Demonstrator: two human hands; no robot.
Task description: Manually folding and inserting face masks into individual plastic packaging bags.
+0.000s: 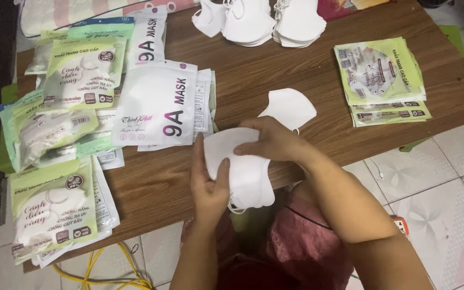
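Both my hands hold a small stack of folded white face masks (243,172) over the near edge of the wooden table (275,80). My left hand (209,185) grips the stack's lower left side, thumb on top. My right hand (272,140) presses on its upper right part. One loose white mask (291,107) lies flat on the table just beyond my right hand.
White mask pouches (157,104) and green ones (84,72) are piled at the left, with more green pouches (52,209) at the near left. Green packs (382,80) lie at the right. Stacks of white masks (264,21) sit at the far edge. Yellow cable (98,268) lies on the tiled floor.
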